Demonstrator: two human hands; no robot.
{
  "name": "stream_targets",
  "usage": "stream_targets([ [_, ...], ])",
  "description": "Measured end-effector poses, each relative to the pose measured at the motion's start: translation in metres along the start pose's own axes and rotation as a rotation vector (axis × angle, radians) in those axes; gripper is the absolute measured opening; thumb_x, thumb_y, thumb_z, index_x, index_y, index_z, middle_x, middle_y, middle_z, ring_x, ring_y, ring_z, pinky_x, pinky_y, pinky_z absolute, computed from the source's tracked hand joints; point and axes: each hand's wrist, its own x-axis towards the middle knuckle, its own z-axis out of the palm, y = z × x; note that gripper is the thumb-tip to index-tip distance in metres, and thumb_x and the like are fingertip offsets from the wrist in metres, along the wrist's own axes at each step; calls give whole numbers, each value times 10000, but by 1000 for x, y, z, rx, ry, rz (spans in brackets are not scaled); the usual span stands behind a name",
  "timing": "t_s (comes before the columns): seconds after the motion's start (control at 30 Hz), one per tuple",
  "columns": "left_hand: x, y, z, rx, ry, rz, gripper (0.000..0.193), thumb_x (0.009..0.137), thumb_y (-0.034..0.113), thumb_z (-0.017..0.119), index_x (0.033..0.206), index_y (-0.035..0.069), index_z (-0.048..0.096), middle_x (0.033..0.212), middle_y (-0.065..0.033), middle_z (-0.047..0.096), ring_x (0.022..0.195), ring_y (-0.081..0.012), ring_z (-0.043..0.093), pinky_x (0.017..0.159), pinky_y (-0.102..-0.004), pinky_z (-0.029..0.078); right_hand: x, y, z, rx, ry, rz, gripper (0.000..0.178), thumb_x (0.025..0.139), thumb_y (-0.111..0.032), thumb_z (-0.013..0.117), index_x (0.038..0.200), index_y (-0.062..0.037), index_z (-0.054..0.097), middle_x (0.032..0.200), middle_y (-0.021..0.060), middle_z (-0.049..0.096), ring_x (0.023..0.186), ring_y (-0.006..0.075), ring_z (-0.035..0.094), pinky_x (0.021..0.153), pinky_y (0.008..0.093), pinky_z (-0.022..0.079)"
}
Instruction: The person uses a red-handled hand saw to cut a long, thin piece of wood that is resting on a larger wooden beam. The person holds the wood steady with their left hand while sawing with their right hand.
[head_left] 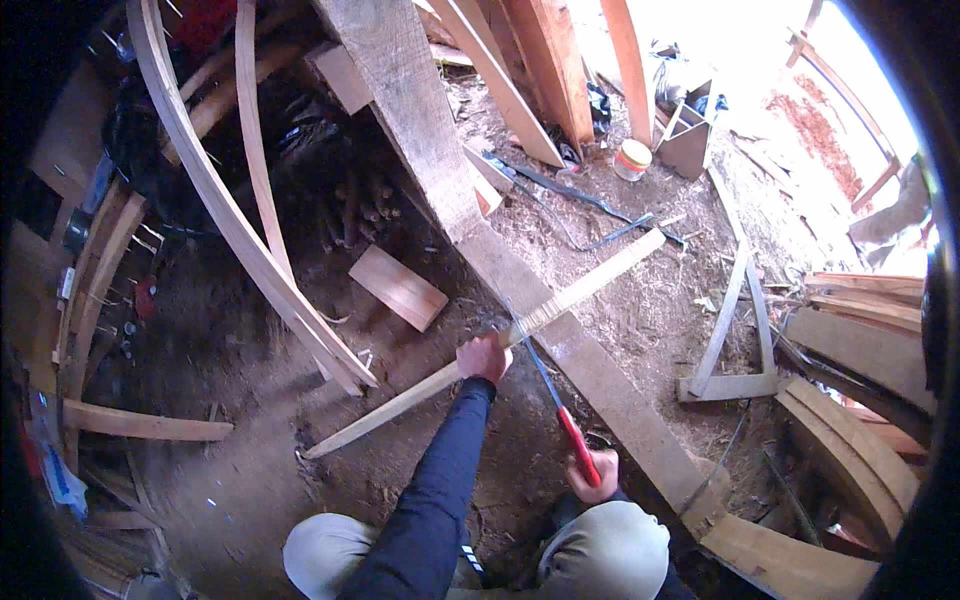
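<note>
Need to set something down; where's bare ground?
Ground between the beam, the stick and the triangular frame looks mostly bare; so does dirt between the stick's lower end and the slim plank at left. Boards crowd both side edges.

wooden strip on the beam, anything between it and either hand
Nothing visible separates the left hand from the wooden strip; it grips it directly. Between the right hand and the strip stands only the red-handled tool, its blade appearing to meet the strip at the edge of the beam.
</note>
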Motion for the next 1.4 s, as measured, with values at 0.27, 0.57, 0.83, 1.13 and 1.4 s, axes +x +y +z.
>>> stream_targets([
  [0.27,9,-14,-1,29,59,-1,123,699,263,621,710,141,607,681,-123,660,612,-332,660,549,-465,519,6,-10,5,85,-75,-13,156,702,-100,653,625,-68,521,496,58,440,424,143,483,461,292,418],
  [0.57,-10,-11,18,-13,-36,-12,247,748,395,619,824,160,619,682,-147,650,660,-367,657,592,-506,513,36,16,21,69,-81,1,141,679,-92,679,632,-73,547,488,60,450,413,159,488,462,300,414],
  [0.83,5,-4,8,11,13,2,140,743,279,619,763,142,603,664,-135,653,626,-342,660,575,-474,520,92,7,38,118,-62,-5,193,686,-99,683,634,-85,498,507,73,426,437,187,483,473,309,403],
  [1.13,-3,12,-6,-1,32,23,213,680,323,666,784,150,601,676,-131,658,626,-349,658,567,-484,521,60,30,18,198,-157,-133,158,680,-75,660,658,-70,504,551,82,449,450,210,485,491,329,439],
  [1.4,2,2,-2,82,71,22,171,695,305,644,725,144,596,670,-114,656,612,-337,658,553,-473,527,16,-9,-10,112,-51,-80,156,702,-52,604,596,-97,500,492,48,426,407,162,476,445,296,395],
])
